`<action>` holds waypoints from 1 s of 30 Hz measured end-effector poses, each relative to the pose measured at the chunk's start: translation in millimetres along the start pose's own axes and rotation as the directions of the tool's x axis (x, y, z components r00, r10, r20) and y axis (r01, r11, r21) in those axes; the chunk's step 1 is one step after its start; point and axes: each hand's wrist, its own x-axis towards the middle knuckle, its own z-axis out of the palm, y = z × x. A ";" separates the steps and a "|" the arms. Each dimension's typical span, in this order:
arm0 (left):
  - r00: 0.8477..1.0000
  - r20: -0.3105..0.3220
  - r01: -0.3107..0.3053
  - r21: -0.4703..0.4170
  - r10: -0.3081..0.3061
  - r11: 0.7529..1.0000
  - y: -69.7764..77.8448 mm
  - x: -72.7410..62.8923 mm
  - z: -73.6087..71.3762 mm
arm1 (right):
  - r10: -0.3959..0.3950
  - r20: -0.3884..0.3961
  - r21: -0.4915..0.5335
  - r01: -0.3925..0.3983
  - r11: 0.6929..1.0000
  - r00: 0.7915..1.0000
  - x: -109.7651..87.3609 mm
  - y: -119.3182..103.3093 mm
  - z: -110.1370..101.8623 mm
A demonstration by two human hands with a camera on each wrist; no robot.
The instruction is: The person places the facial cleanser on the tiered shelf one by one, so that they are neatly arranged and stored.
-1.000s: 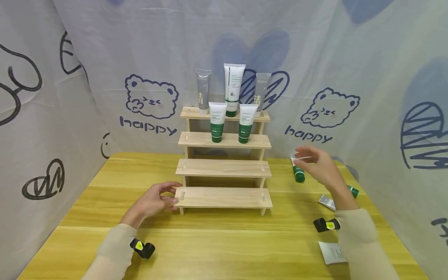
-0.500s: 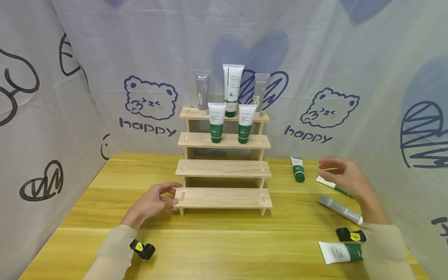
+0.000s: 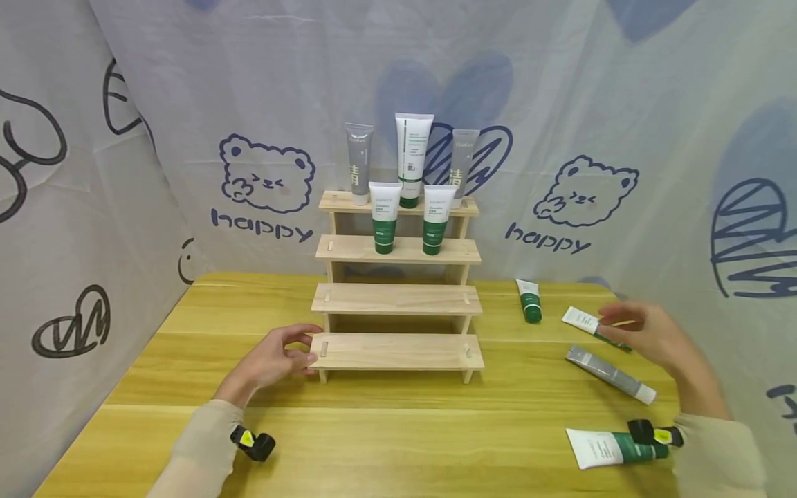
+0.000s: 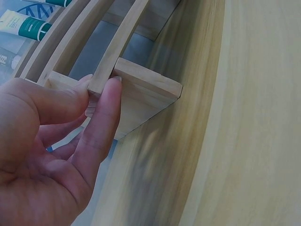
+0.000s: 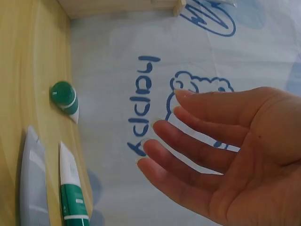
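Note:
A wooden four-step display rack (image 3: 398,351) stands mid-table. My left hand (image 3: 274,358) pinches the left end of its lowest board between thumb and finger, as the left wrist view (image 4: 61,136) shows. My right hand (image 3: 647,337) hovers at the right with its fingers loosely bent and nothing in them. Below it lies a slim white-and-green tube (image 3: 582,319), partly covered by the fingertips. A grey tube (image 3: 610,374) with a white cap lies nearer me, and a larger white-and-green tube (image 3: 598,448) nearer still, its cap end partly behind the wrist camera.
A small white-and-green tube (image 3: 530,301) lies right of the rack. On the top step stand two grey tubes and a tall white tube (image 3: 413,152). Two white-and-green tubes (image 3: 384,220) stand one step lower. A printed curtain (image 3: 579,90) hangs behind the table.
My right hand has moved right and toward me, away from the small tube near the rack, uncovering it and the tubes lying beyond. My left hand stays on the rack.

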 end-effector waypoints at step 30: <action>1.000 0.001 0.011 0.014 -0.011 1.000 2.1 -0.9 -0.4 | 0.163 0.133 -0.256 -0.125 0.959 0.978 14.9 67.8 37.0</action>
